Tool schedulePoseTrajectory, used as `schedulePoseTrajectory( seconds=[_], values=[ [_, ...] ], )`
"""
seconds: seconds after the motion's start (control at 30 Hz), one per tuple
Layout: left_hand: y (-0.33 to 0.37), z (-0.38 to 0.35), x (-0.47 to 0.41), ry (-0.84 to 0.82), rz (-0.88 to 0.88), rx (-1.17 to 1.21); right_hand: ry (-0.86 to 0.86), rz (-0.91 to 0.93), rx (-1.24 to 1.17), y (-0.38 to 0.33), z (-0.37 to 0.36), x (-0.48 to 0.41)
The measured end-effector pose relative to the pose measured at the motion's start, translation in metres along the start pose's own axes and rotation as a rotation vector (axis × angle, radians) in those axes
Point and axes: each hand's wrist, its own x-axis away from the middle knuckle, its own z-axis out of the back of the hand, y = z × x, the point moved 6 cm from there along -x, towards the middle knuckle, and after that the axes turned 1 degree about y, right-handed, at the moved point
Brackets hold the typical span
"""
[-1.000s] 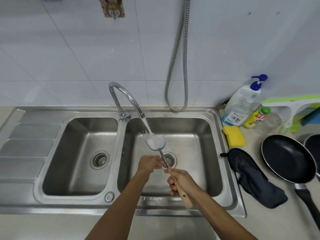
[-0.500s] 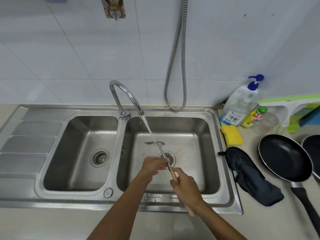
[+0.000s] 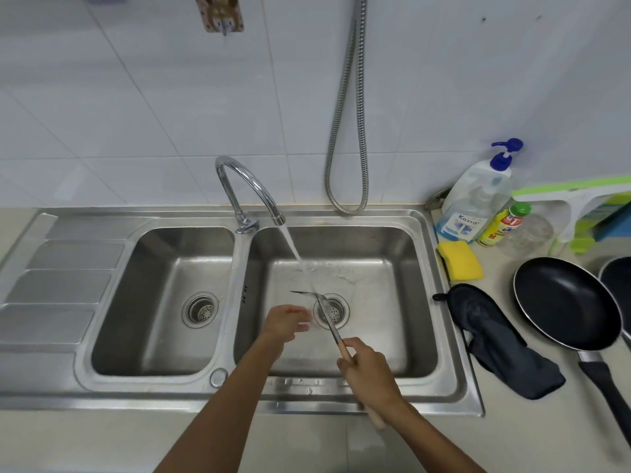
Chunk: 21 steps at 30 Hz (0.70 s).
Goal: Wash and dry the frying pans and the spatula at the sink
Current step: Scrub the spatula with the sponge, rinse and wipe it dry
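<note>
My right hand (image 3: 367, 370) grips the wooden handle of a metal spatula (image 3: 324, 310) over the right basin of the steel sink (image 3: 444, 336). The spatula's blade shows edge-on, just below the water running from the faucet (image 3: 249, 186). My left hand (image 3: 286, 322) hovers beside the shaft with fingers loosely spread and blurred, apart from it. A black frying pan (image 3: 566, 302) lies on the counter to the right, and the rim of a second pan (image 3: 616, 285) shows at the frame edge.
A dark cloth (image 3: 495, 343) lies between sink and pan. A yellow sponge (image 3: 459, 256), a soap pump bottle (image 3: 478, 196) and a yellow detergent bottle (image 3: 502, 225) stand at the back right. The left basin (image 3: 160, 302) holds nothing. A metal hose (image 3: 348, 114) hangs on the wall.
The spatula blade turned from flat under the stream to edge-on and sank lower. My left hand let go of the shaft and drew slightly left.
</note>
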Motion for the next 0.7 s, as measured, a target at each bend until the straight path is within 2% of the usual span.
schedulePoseTrajectory(
  seconds=[0.13, 0.27, 0.47, 0.53, 0.6, 0.7],
  values=[
    [0.020, 0.016, -0.007, 0.108, -0.032, 0.227, -0.148, -0.291, -0.672, -0.007, -0.009, 0.002],
    [0.047, 0.040, -0.022, 0.258, -0.122, 0.284, -0.224, -0.436, -1.004, -0.017, -0.011, -0.004],
    [0.097, 0.099, -0.049, 0.475, -0.202, 0.177, -0.286, -0.642, -1.178, -0.020, -0.014, -0.011],
    [0.116, 0.106, -0.048, 0.488, -0.229, 0.177, -0.287, -0.672, -1.193, -0.019, -0.017, -0.014],
    [0.130, 0.107, -0.055, 0.436, -0.252, 0.290, -0.287, -0.697, -1.200, -0.018, -0.021, -0.019],
    [0.138, 0.108, -0.065, 0.425, -0.218, 0.351, -0.284, -0.715, -1.193, -0.018, -0.025, -0.027]
  ],
)
